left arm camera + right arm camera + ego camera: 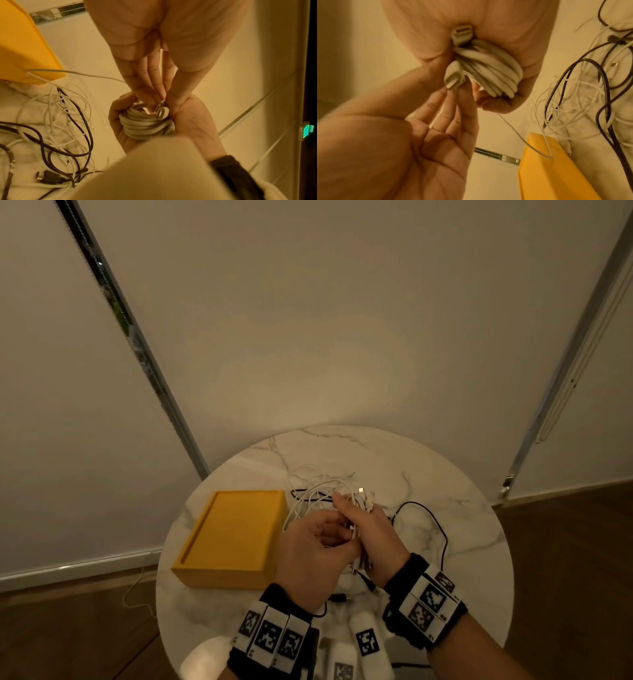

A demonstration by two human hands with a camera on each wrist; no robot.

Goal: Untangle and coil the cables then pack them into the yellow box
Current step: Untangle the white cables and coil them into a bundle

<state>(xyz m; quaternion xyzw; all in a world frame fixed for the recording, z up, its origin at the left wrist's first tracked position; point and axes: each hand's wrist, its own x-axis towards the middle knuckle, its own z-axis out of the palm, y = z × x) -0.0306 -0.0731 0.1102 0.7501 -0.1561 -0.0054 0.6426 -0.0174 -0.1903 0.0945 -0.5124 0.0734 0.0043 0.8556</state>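
Both hands meet over the table — right hand cupping a coiled white cable, left hand apparently pinching its plug. Beyond: tangled cables — yellow box just left.

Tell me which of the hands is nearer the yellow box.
Left. The left hand works just beside the yellow box; the right hand sits beyond it, farther away.
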